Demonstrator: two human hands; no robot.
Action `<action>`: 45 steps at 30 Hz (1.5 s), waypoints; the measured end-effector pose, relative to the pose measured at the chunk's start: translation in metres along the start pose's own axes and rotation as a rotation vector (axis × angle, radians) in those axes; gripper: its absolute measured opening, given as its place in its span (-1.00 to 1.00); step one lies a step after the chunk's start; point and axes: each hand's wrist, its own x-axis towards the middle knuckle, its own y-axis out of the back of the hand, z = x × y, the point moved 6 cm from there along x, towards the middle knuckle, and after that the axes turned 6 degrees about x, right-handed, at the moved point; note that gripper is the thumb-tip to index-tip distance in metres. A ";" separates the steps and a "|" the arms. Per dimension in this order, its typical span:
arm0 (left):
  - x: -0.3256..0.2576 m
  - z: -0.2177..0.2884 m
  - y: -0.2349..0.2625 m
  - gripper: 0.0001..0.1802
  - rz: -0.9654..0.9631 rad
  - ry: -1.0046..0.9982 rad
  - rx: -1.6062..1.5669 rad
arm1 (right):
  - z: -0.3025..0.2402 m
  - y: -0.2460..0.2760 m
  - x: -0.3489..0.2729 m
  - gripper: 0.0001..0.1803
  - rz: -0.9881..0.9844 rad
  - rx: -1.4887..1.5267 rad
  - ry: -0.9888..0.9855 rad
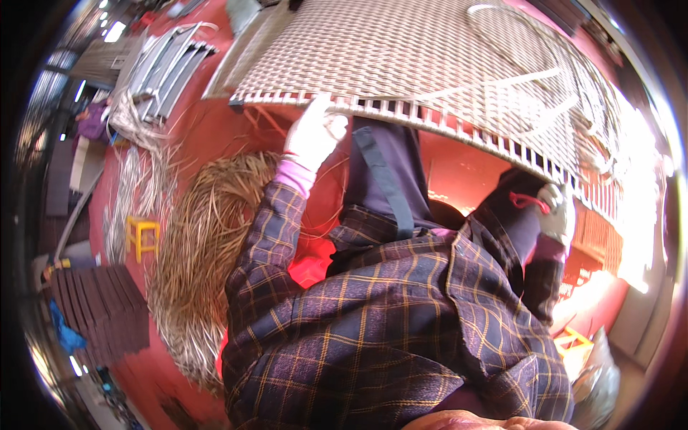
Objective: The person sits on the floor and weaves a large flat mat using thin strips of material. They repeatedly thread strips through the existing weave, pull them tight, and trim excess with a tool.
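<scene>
You sat with the edge of a woven panel (401, 50) across your knees, its lower border of open slots facing you; your left hand (315, 136), in a white glove with a pink cuff, met that border near its left end, the fingers bent and drawn together against the rim, though whether they were clamped on a strand could not be told; your right hand (557, 215), also gloved, was just below the border toward its right end, its fingers curled, their grip hidden and impossible to tell; a red loop (529, 201) lay against that glove; a coil of pale strands (605, 147) rested on the panel's right side; a translucent plastic bag (602, 383) stood at lower right, its contents too blurred to tell; to your left, a large bundle of brown strands (204, 215) spread over the red floor (136, 376), near a yellow stool (143, 236); beyond the stool rose a stack of dark brown slabs (100, 312).
</scene>
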 end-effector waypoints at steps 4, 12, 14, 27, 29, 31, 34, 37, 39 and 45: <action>-0.032 0.005 -0.021 -0.58 0.041 0.195 -0.406 | -0.049 0.009 -0.017 -0.74 0.036 -0.373 0.147; -0.047 0.029 -0.048 -0.60 0.142 0.295 -0.152 | -0.128 0.034 -0.023 -0.74 0.388 -1.184 0.352; -0.047 0.024 -0.042 -0.61 0.120 0.324 -0.182 | -0.121 0.029 -0.038 -0.69 0.436 -1.420 0.401; -0.093 0.049 0.139 -0.77 0.685 -0.061 -0.186 | 0.129 -0.124 -0.071 -0.63 0.340 -1.289 0.259; -0.096 0.068 0.165 -0.78 0.813 -0.159 -0.078 | 0.169 -0.158 -0.048 -0.61 0.164 -1.444 0.180; -0.098 0.090 0.181 -0.77 0.863 -0.346 -0.010 | 0.205 -0.183 -0.027 -0.57 0.050 -1.543 0.083; -0.096 0.110 0.197 -0.69 0.879 -0.308 0.167 | 0.256 -0.212 0.003 -0.55 -0.100 -1.661 -0.042; -0.088 0.121 0.197 -0.67 0.854 -0.273 0.336 | 0.305 -0.234 0.030 -0.52 -0.256 -1.704 -0.261; -0.081 0.125 0.195 -0.68 0.836 -0.255 0.415 | 0.332 -0.243 0.044 -0.50 -0.292 -1.770 -0.376; -0.078 0.130 0.212 -0.66 0.772 -0.229 0.577 | 0.396 -0.248 0.070 -0.53 -0.272 -1.765 -0.709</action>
